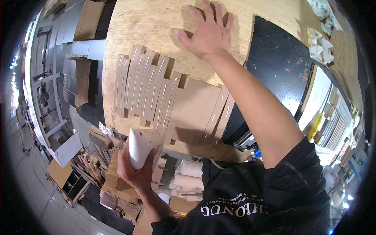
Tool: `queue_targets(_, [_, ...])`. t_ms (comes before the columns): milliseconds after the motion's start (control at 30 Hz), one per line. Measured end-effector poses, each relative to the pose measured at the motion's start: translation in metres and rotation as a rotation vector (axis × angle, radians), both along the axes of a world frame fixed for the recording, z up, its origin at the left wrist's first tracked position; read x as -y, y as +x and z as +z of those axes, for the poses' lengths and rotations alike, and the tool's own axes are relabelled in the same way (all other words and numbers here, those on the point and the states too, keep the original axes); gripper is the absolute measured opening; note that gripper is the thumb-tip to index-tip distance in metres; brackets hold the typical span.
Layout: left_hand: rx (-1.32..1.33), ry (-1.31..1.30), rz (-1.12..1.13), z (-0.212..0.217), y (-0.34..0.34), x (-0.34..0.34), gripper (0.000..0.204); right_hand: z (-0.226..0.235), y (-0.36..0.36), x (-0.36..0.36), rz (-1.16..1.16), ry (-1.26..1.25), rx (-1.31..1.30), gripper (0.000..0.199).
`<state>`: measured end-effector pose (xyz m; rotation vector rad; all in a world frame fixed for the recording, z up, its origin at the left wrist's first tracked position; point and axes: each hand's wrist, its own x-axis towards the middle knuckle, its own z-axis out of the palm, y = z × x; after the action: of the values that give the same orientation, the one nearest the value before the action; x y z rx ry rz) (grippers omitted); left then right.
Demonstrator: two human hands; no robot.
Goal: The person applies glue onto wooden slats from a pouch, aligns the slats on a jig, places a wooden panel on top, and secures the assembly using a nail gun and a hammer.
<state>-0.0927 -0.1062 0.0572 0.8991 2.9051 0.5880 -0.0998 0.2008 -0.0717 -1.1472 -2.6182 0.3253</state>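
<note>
The right hand (207, 33) lies flat, fingers spread, on the plywood worktop (149, 23) just beyond a row of slotted cardboard strips (168, 98). The left hand (135, 168) grips a curled white-and-brown cardboard sheet (143, 147) at the worktop's near edge.

I noted the right hand (206, 33) stretched far out, palm down and fingers spread, pressing flat on the bare plywood tabletop (145, 23). Just below it lay a fanned row of slotted tan cardboard strips (164, 98), overlapping one another. The left hand (135, 166) was held off the near table edge, gripping a curled white-faced cardboard sheet (143, 147). A black mat (278, 66) covered the table's right part, and cardboard stacks (113, 176) sat below
</note>
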Motion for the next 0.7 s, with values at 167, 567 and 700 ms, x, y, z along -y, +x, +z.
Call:
queue_targets(167, [0.011,0.162,0.010,-0.002,-0.006,-0.039,0.062,0.002,-0.001,0.002,0.012,-0.045,-0.015,0.064])
queue_targets(567, [-0.057,0.118,-0.202,-0.014,-0.024,-0.074,0.056,0.003,0.001,-0.001,0.009,-0.083,-0.016,0.067])
queue_targets(700, [-0.046,0.075,-0.193,-0.015,-0.019,-0.059,0.055,0.004,0.000,0.001,0.006,-0.094,-0.009,0.067])
